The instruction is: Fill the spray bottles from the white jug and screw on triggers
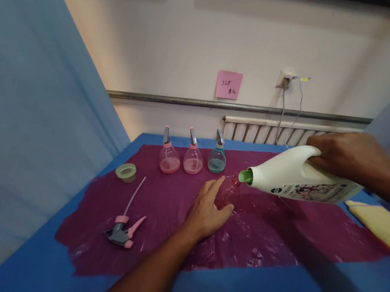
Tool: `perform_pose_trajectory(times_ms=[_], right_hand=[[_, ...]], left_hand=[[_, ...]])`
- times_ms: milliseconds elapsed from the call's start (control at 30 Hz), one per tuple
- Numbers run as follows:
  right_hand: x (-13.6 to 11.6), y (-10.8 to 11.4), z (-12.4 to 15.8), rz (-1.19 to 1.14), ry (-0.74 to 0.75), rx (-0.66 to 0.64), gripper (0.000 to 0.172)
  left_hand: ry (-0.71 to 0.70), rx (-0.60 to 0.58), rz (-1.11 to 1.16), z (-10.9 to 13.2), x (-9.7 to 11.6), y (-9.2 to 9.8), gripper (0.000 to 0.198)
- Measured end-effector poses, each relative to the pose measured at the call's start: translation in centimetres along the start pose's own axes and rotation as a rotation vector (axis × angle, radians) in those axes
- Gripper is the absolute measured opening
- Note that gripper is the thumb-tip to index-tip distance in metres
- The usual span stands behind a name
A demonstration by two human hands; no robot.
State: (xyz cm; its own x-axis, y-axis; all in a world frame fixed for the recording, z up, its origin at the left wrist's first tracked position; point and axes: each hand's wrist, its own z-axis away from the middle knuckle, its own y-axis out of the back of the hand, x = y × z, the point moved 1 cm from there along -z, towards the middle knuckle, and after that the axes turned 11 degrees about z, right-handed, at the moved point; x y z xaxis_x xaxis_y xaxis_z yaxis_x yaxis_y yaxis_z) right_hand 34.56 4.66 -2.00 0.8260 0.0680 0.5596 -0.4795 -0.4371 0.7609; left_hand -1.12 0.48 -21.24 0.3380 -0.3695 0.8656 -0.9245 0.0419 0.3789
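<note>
3 spray bottles [193, 160] part-filled, capped; 4th bottle [226, 195] uncapped beneath handled jug [278, 174], right hand [346, 150] grasping it, left hand's [207, 209] hold unclear.

Plastic sheet [163, 204] on table [247, 288]. Three spray bottles [193, 162] in row at back; cap [126, 173] left, trigger sprayer head [120, 234] before it; handled jug [285, 175] right, mouth over uncapped bottle [227, 195].

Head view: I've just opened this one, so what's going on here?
The right hand holds a white jug tipped toward the left, its mouth at the neck of a clear bottle on a purple sheet. The left hand is beside that bottle; its grip is unclear. No stream of liquid can be made out. Three spray bottles stand farther back, and a loose spray head lies to the left.
</note>
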Motion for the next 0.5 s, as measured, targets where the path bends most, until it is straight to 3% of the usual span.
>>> perform_pose_trajectory(times_ms=[500], right_hand=[[0.3,1.5,-0.8,0.039,0.028,-0.056,0.026]], left_hand=[[-0.002,-0.005,-0.007,0.0,0.1,0.0,0.086]])
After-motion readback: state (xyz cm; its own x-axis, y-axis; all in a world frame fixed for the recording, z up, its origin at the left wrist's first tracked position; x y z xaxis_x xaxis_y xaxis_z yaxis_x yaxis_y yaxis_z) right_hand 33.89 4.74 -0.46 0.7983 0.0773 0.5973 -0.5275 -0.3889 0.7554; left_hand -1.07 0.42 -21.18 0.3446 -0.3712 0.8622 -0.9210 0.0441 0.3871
